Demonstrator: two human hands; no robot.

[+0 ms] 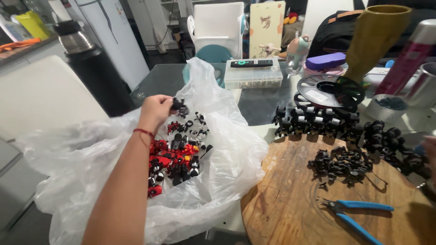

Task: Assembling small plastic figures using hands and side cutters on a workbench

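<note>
The left hand (156, 110) pinches a small black part (180, 107) between its fingertips, held just above the open clear bag (227, 154). A red string circles its wrist. Inside the bag lies a heap of red, black and white parts (175, 156). The right hand (430, 156) shows only as a sliver at the picture's right edge; I cannot tell its state. On the round wooden board (290, 204) lie a pile of black pieces (343, 164) and blue cutters (356, 215). Behind, on the bench (254, 102), sit an empty black spool (329, 90) and a remote (251, 63).
</note>
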